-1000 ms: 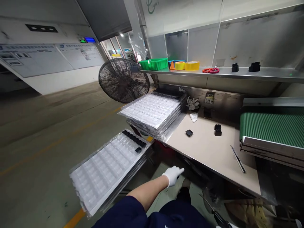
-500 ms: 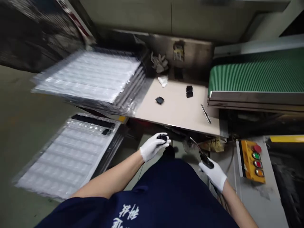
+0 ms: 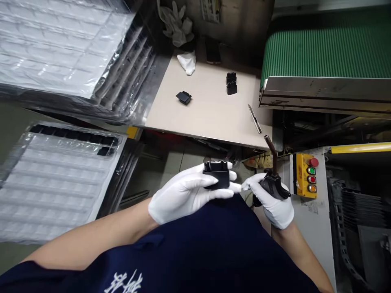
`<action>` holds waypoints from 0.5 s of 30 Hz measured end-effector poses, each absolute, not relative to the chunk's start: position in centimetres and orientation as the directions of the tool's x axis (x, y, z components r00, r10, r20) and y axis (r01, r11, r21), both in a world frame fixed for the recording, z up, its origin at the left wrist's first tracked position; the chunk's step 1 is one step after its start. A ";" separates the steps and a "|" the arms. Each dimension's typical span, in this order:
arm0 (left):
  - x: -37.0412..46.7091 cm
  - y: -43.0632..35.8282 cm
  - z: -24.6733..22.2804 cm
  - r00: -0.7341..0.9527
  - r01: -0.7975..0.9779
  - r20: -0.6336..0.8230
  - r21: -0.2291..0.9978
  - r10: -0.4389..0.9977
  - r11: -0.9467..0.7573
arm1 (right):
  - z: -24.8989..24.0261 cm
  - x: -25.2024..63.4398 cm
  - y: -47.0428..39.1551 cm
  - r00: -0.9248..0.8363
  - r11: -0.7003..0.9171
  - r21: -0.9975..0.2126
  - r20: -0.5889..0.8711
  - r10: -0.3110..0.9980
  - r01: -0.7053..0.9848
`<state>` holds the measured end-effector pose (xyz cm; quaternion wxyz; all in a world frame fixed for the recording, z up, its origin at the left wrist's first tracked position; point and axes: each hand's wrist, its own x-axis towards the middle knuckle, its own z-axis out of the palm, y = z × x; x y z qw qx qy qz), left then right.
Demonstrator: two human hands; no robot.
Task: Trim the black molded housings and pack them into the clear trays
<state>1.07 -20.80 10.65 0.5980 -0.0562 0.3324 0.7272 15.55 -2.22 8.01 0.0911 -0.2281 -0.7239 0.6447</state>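
Note:
My left hand (image 3: pixel 186 191), in a white glove, is closed around a small black plastic part (image 3: pixel 220 176) with prongs along its upper edge. Held upright in my gloved right hand (image 3: pixel 276 207) is a black air blow gun (image 3: pixel 271 183), its bent metal nozzle pointing up. Both hands are close together in front of my dark blue shirt. On the beige tabletop (image 3: pixel 207 118) beyond them lie a flat black part (image 3: pixel 183 97), a pronged black part (image 3: pixel 231 84) and a slim utility knife (image 3: pixel 254 119).
Stacked clear-wrapped trays (image 3: pixel 61 49) stand at the left, with a lower tray (image 3: pixel 55 183) holding several black parts. A green conveyor belt (image 3: pixel 324 53) is at the right, above a yellow button box (image 3: pixel 306 175). White gloves (image 3: pixel 177 24) and a white cloth (image 3: pixel 187 62) lie at the back.
My view has moved closer and shifted. The black part and the air blow gun have come nearer each other, and the gun's nozzle has swung from leaning left to pointing upward.

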 end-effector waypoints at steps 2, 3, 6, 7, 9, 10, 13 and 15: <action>1.1 -21.0 10.7 -0.264 -0.915 -0.472 0.399 0.841 -0.063 | 8.1 15.4 -2.4 -0.880 0.083 -0.972 -0.161 0.446 0.220; 1.1 -21.1 10.7 -0.257 -0.918 -0.473 0.391 0.843 -0.060 | 8.1 15.3 -2.5 -0.880 0.090 -0.970 -0.163 0.446 0.225; 1.2 -21.2 10.8 -0.246 -0.926 -0.485 0.374 0.839 -0.056 | 8.2 15.0 -2.8 -0.880 0.100 -0.967 -0.166 0.444 0.233; 1.2 -21.3 10.8 -0.246 -0.928 -0.488 0.368 0.838 -0.058 | 8.2 14.9 -2.9 -0.884 0.098 -0.968 -0.169 0.437 0.233; 1.2 -21.3 10.9 -0.244 -0.933 -0.495 0.355 0.834 -0.062 | 8.2 14.7 -3.0 -0.891 0.084 -0.969 -0.178 0.417 0.232; 1.2 -21.3 11.0 -0.243 -0.935 -0.497 0.349 0.833 -0.064 | 8.2 14.6 -3.1 -0.897 0.074 -0.970 -0.183 0.403 0.231; 1.3 -21.5 11.2 -0.260 -0.931 -0.481 0.356 0.837 -0.085 | 8.4 14.3 -3.2 -0.915 0.046 -0.974 -0.192 0.355 0.222; 1.5 -21.6 11.2 -0.275 -0.924 -0.465 0.371 0.841 -0.097 | 8.5 14.1 -3.4 -0.927 0.012 -0.976 -0.201 0.317 0.216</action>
